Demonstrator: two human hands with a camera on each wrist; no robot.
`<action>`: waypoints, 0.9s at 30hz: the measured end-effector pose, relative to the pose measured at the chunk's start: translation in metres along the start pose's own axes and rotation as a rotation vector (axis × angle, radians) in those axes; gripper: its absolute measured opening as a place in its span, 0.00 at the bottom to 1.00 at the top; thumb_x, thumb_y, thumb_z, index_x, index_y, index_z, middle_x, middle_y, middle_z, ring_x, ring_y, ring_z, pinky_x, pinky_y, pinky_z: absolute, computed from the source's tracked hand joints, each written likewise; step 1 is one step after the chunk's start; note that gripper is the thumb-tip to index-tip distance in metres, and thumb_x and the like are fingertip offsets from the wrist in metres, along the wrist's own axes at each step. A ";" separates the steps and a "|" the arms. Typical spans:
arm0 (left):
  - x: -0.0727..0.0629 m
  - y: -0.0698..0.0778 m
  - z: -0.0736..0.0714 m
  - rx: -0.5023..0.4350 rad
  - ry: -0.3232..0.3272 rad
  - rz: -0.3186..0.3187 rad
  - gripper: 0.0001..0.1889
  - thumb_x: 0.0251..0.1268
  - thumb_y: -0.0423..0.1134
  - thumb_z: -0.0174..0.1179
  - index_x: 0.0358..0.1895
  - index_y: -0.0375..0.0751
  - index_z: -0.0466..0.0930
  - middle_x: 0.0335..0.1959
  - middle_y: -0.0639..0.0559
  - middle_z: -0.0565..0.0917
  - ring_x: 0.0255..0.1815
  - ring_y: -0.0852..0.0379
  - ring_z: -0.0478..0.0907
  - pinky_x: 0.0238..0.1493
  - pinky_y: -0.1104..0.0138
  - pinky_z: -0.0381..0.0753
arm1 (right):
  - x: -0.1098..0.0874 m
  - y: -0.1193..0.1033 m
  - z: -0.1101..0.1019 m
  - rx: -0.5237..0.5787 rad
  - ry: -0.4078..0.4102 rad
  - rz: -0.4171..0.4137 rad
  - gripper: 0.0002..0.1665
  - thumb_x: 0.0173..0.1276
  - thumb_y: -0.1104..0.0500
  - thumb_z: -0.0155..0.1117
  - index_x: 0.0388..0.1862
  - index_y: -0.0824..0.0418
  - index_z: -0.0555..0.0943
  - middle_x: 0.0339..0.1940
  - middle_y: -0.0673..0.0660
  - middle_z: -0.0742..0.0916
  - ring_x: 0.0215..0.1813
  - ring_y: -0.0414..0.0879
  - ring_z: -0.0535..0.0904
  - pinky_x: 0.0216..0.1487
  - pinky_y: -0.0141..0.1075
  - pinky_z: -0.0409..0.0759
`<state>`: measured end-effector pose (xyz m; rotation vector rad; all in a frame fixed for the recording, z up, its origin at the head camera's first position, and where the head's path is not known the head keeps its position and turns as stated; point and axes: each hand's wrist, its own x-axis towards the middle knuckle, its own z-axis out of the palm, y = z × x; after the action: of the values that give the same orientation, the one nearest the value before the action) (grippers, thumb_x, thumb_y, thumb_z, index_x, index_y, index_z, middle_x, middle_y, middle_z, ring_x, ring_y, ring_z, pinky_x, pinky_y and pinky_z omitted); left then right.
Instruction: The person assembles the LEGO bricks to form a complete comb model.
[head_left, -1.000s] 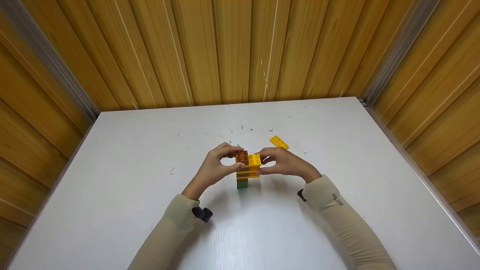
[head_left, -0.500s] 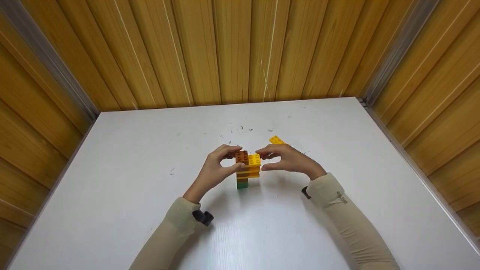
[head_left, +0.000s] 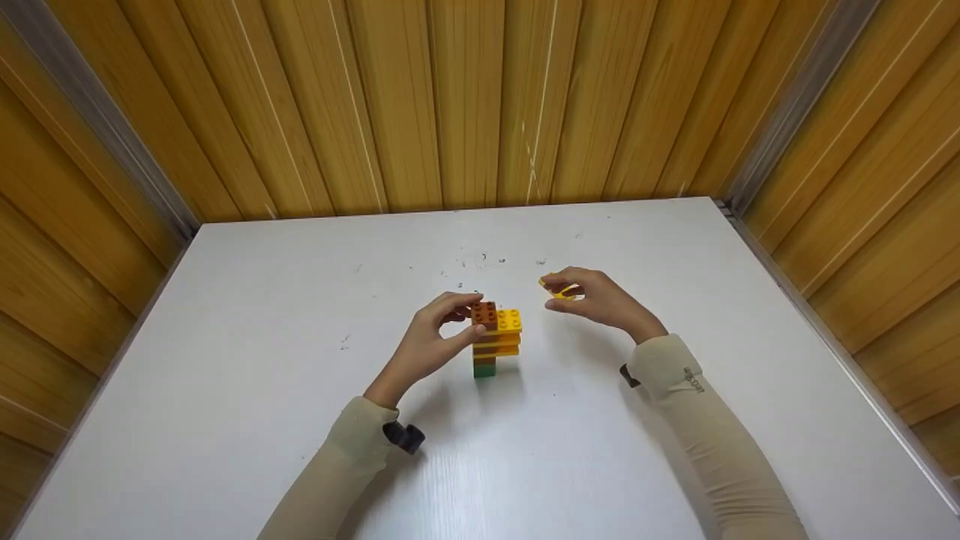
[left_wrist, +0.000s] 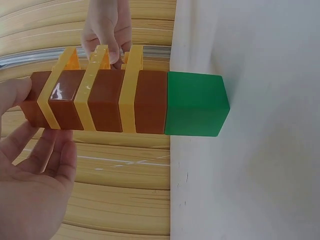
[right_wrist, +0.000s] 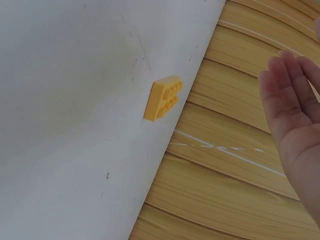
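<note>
A tower of toy building bricks [left_wrist: 105,102] stands upright on the white table. A green brick [left_wrist: 196,104] forms its base, with brown bricks and thin yellow ones alternating above. The yellow pieces [head_left: 509,320] jut out to the right. My left hand [head_left: 431,330] holds the brown brick [head_left: 484,313] at the top between thumb and fingers. Farther back, my right hand [head_left: 600,297] hovers with parted fingers over a loose yellow brick [right_wrist: 162,100], partly hidden behind them in the head view. In the right wrist view, that brick lies apart from the hand, studs facing up.
The white table [head_left: 262,360] ends at a wood-patterned panel wall [head_left: 465,105] behind, with similar panels at both sides. Small dark marks [head_left: 484,257] speckle the tabletop toward the back. A dark band with a camera mount [head_left: 403,436] sits on my left wrist.
My right hand has left the tower's yellow side and moved right and back to the loose yellow brick. My left hand stays at the tower's top.
</note>
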<state>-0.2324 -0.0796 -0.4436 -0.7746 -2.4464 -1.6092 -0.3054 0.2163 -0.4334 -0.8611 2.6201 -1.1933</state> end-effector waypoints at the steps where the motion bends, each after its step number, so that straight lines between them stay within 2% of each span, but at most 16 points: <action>1: 0.000 0.000 0.000 -0.005 0.002 0.004 0.23 0.63 0.43 0.64 0.61 0.43 0.75 0.55 0.48 0.79 0.53 0.53 0.77 0.60 0.58 0.77 | 0.001 0.002 -0.001 -0.005 0.012 0.011 0.29 0.64 0.52 0.67 0.61 0.64 0.76 0.55 0.64 0.82 0.57 0.56 0.78 0.63 0.51 0.74; 9: -0.002 -0.002 -0.002 -0.076 0.019 -0.003 0.23 0.62 0.38 0.64 0.60 0.42 0.74 0.55 0.47 0.79 0.54 0.51 0.77 0.62 0.57 0.75 | 0.014 0.020 -0.005 -0.048 0.094 0.166 0.29 0.66 0.56 0.66 0.62 0.67 0.74 0.58 0.66 0.80 0.60 0.58 0.75 0.64 0.49 0.73; 13: -0.004 -0.003 -0.002 -0.072 0.016 -0.020 0.23 0.62 0.39 0.65 0.60 0.44 0.74 0.55 0.48 0.79 0.54 0.53 0.77 0.62 0.59 0.75 | 0.020 0.027 -0.007 -0.067 0.115 0.249 0.29 0.66 0.56 0.65 0.64 0.67 0.73 0.61 0.65 0.78 0.62 0.58 0.74 0.65 0.48 0.73; 27: -0.006 -0.009 -0.001 -0.091 0.016 -0.055 0.23 0.60 0.42 0.66 0.58 0.41 0.75 0.54 0.48 0.80 0.55 0.53 0.77 0.63 0.60 0.75 | 0.035 0.046 -0.001 -0.073 0.055 0.478 0.35 0.68 0.50 0.63 0.69 0.63 0.67 0.64 0.63 0.76 0.66 0.57 0.69 0.68 0.50 0.67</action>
<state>-0.2315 -0.0853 -0.4530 -0.7091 -2.4186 -1.7502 -0.3554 0.2218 -0.4622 -0.1853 2.7026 -1.0035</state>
